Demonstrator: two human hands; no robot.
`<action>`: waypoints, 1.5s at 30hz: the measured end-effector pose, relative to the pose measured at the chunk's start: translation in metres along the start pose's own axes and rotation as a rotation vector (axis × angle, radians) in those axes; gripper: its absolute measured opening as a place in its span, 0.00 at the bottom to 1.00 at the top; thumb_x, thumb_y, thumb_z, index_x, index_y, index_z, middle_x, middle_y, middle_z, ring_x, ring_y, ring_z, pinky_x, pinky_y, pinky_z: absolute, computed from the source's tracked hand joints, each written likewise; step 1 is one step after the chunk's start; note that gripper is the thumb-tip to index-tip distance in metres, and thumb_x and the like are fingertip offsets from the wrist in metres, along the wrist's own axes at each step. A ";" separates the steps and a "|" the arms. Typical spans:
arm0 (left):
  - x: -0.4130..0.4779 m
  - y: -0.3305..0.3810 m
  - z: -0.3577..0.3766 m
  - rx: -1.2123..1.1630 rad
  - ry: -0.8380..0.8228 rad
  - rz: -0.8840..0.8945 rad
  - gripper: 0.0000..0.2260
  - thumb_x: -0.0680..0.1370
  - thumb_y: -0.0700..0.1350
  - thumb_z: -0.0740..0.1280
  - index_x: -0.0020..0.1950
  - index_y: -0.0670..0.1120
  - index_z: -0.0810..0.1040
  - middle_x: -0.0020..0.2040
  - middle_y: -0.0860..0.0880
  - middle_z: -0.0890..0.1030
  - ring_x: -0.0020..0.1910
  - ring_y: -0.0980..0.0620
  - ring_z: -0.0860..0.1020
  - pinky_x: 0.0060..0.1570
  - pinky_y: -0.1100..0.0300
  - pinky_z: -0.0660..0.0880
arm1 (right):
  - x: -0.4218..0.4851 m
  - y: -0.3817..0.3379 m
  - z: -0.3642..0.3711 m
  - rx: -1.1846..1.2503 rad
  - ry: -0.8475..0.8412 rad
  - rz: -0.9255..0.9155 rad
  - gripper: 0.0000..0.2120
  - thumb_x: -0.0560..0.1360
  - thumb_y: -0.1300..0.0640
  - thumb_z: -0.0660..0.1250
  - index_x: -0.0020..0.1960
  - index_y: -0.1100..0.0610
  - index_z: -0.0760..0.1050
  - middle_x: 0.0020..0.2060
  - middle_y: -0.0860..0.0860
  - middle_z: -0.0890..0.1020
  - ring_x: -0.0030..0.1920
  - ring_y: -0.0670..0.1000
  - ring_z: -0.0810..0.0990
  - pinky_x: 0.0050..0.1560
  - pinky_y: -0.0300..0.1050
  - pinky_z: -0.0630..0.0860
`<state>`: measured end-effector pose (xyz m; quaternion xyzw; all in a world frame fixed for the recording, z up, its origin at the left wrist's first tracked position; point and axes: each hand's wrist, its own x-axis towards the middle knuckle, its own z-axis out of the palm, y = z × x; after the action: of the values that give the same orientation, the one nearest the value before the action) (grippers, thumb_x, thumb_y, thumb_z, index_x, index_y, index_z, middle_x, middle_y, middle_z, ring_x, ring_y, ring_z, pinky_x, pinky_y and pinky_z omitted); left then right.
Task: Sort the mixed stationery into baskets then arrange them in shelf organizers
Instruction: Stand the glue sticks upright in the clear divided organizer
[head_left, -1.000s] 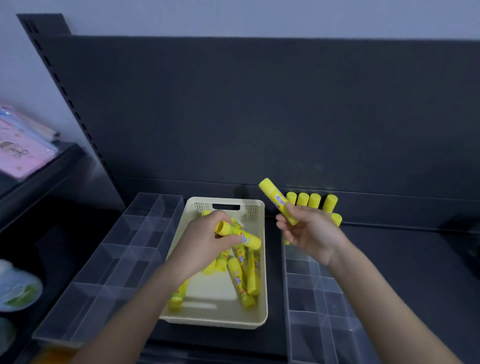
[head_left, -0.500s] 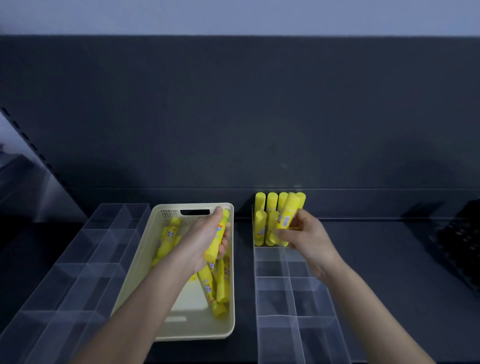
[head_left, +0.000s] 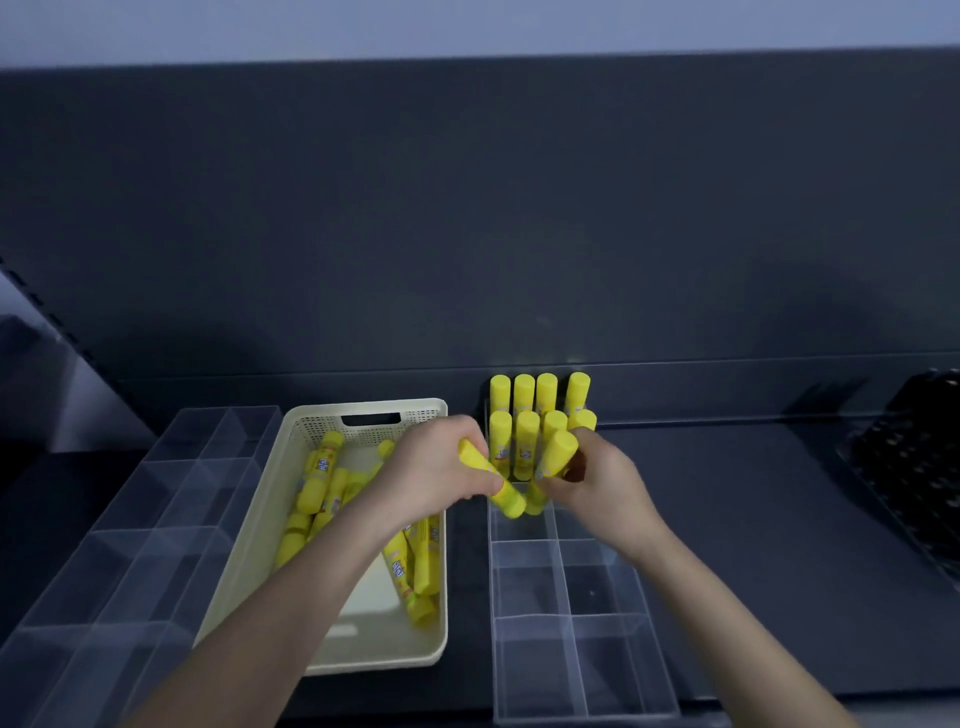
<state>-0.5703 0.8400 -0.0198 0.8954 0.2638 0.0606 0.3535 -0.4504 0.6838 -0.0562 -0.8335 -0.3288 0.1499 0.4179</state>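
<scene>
1. Left hand (head_left: 436, 467): fingers curled round a yellow glue stick (head_left: 493, 480). The stick slopes down to the right. Its lower end reaches over the left edge of the right clear organizer (head_left: 576, 649).
2. Right hand (head_left: 597, 483): fingers and thumb pinch a second glue stick (head_left: 556, 457), tilted with its cap up and to the right. Its lower end dips toward the same compartment, and the two lower ends nearly meet. I cannot tell whether they touch.
3. Standing glue sticks (head_left: 524, 395): two rows of four, upright, at the organizer's rear against the dark back panel (head_left: 467, 208). The right hand's stick sits just in front of the nearer row.
4. Cream basket (head_left: 363, 410): left of the organizer, separated from it by a narrow strip of dark shelf (head_left: 753, 519). Loose glue sticks (head_left: 319, 478) lie in it, mostly along its left and right walls. The left forearm crosses over its near right part.
5. Left clear organizer (head_left: 130, 519): its right wall sits just beside the basket's left rim.
6. Room: a broad stretch of shelf runs from the right organizer's right wall to a black rack (head_left: 919, 467) at the frame's right edge. The organizer's nearer compartments lie in front of the right wrist.
</scene>
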 end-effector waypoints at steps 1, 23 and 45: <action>0.002 0.001 0.002 0.041 -0.002 0.041 0.11 0.64 0.47 0.77 0.39 0.53 0.76 0.33 0.55 0.78 0.30 0.59 0.76 0.25 0.68 0.65 | -0.001 0.001 0.001 -0.044 -0.002 -0.015 0.08 0.69 0.58 0.72 0.41 0.54 0.73 0.34 0.45 0.77 0.36 0.44 0.76 0.31 0.33 0.68; 0.005 -0.028 0.027 0.186 0.095 0.295 0.23 0.71 0.53 0.73 0.64 0.50 0.73 0.59 0.53 0.77 0.50 0.59 0.73 0.49 0.65 0.68 | 0.007 -0.025 -0.006 -0.295 -0.120 -0.113 0.30 0.68 0.63 0.71 0.68 0.53 0.68 0.57 0.53 0.77 0.52 0.54 0.77 0.50 0.50 0.77; -0.034 -0.129 -0.021 0.473 0.194 -0.248 0.20 0.77 0.50 0.65 0.64 0.41 0.68 0.55 0.41 0.75 0.55 0.42 0.75 0.49 0.53 0.71 | 0.004 -0.094 0.109 -0.325 -0.293 -0.306 0.14 0.75 0.58 0.64 0.60 0.57 0.76 0.53 0.55 0.80 0.55 0.55 0.77 0.44 0.36 0.64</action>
<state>-0.6613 0.9136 -0.0877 0.9039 0.4108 0.0389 0.1124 -0.5450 0.7927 -0.0474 -0.7998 -0.5276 0.1491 0.2443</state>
